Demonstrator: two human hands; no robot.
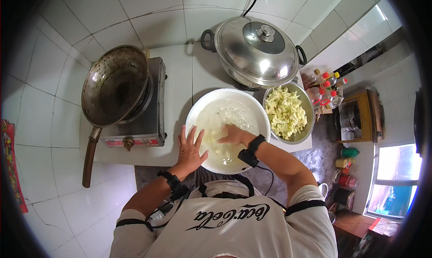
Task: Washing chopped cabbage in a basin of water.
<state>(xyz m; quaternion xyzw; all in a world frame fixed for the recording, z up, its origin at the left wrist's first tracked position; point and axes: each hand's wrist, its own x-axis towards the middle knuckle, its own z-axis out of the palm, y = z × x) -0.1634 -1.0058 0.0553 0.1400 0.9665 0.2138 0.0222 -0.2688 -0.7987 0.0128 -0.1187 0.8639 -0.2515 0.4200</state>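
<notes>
A white basin (265, 123) of rippling, cloudy water stands at the counter's front edge. My right hand (233, 135) dips its fingers into the water; whether they hold anything below the surface is hidden. On the basin's left rim rests my left hand (191, 153), fingers spread and holding nothing. Pale yellow-green pieces, seemingly cauliflower (285, 113), fill a metal bowl (308, 129) just right of the basin.
A worn wok (116, 86) sits tilted on a gas stove (157, 99) at the left, its wooden handle toward me. Behind the basin stands a lidded steel pan (233, 52) with black handles. Several bottles (324, 86) stand right of the bowl. Tiled walls border the counter.
</notes>
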